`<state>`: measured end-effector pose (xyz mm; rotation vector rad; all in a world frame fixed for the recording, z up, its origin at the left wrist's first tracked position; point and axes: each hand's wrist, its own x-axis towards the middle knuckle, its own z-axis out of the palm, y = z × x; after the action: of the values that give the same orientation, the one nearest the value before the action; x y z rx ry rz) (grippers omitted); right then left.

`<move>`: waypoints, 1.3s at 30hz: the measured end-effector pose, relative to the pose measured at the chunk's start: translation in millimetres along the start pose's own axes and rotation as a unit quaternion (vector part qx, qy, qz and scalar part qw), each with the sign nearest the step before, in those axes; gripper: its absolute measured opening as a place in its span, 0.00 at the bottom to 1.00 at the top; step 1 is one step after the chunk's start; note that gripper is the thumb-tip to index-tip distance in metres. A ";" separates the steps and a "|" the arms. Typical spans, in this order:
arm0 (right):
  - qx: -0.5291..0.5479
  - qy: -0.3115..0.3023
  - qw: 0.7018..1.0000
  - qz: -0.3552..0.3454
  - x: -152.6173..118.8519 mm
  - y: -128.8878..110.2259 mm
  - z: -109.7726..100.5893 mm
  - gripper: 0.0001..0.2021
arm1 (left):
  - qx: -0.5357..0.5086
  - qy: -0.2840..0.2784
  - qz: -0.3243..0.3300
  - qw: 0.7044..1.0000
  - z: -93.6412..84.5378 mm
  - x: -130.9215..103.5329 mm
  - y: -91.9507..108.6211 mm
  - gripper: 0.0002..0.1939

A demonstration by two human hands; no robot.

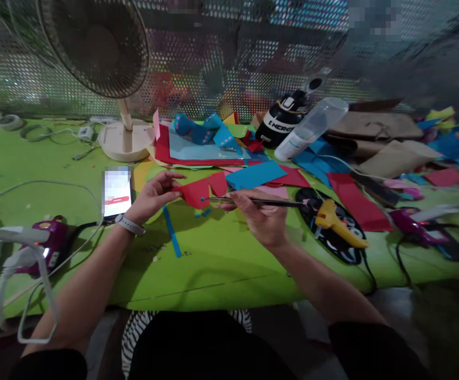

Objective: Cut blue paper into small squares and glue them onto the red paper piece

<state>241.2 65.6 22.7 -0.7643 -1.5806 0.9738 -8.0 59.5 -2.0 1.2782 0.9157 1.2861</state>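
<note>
Between thumb and fingers, my left hand (158,194) pinches the left end of a red paper piece (199,192) with a notched shape. My right hand (261,215) grips a thin dark stick-like tool (273,202), its tip pointing left at the red paper. A tiny blue bit (203,199) shows at that tip. Just behind my right hand lies a blue paper piece (258,174). Small blue scraps (203,213) and a narrow blue strip (172,232) are on the green table (213,264) below the red paper.
A lit phone (117,191) lies by my left wrist, with a fan (126,140) behind. Decorated blue shapes (203,132) rest on stacked paper. A bottle (312,128) and black jar (279,124) stand behind. Right: yellow glue gun (340,224) on a black tray (310,214), cables, scraps.
</note>
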 end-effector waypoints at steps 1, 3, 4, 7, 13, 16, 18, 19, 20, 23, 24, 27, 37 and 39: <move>0.008 -0.007 1.000 -0.006 2.4 -2.1 4.6 0.08 | -0.001 -0.005 -0.001 1.000 0.6 -0.4 0.8 0.19; 0.025 -0.011 1.000 -0.006 5.8 -3.8 12.9 0.09 | -0.002 -0.015 -0.002 1.000 1.8 -1.4 2.7 0.19; 0.030 -0.010 1.000 -0.001 6.7 -3.7 16.0 0.09 | -0.002 -0.020 -0.003 1.000 2.4 -1.8 3.6 0.18; 0.038 -0.005 0.999 0.010 7.2 -1.8 20.4 0.08 | -0.002 -0.029 -0.004 1.000 3.7 -2.7 5.0 0.19; 0.035 0.015 0.999 0.007 7.4 1.3 16.0 0.08 | -0.001 -0.043 -0.010 0.999 6.1 -2.7 2.9 0.19; 0.022 0.022 0.999 0.014 8.1 3.0 14.5 0.09 | 0.003 -0.050 -0.018 0.999 7.8 -2.8 2.0 0.19; 0.019 0.018 1.000 0.012 8.1 4.1 13.7 0.09 | 0.008 -0.052 -0.020 0.998 8.9 -3.0 1.9 0.19; 0.019 0.016 1.000 0.010 8.0 4.6 13.3 0.08 | 0.012 -0.053 -0.019 0.998 9.3 -3.1 1.9 0.19; 0.020 0.013 1.000 0.007 7.7 5.3 12.8 0.08 | 0.015 -0.053 -0.019 0.998 9.6 -3.2 1.9 0.19; 0.021 0.004 1.000 0.000 6.7 7.9 10.9 0.07 | 0.021 -0.058 -0.017 0.998 9.8 -3.3 1.7 0.19; 0.019 0.001 1.000 -0.001 6.4 8.8 10.2 0.07 | 0.022 -0.059 -0.017 0.998 9.6 -3.4 1.6 0.19; 0.004 -0.006 1.000 0.004 5.5 11.0 8.7 0.08 | 0.023 -0.062 -0.017 0.998 9.2 -3.4 1.4 0.19; -0.001 -0.020 1.000 0.007 4.8 8.6 9.0 0.09 | 0.035 -0.076 -0.022 0.996 10.9 -3.6 4.0 0.18; 0.000 -0.019 1.000 0.006 4.6 8.6 9.3 0.08 | 0.036 -0.077 -0.024 0.996 10.9 -3.7 3.9 0.18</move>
<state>231.0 71.7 16.3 -0.7607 -1.6114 1.0027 1.6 53.7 2.6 1.3826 0.8857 1.1092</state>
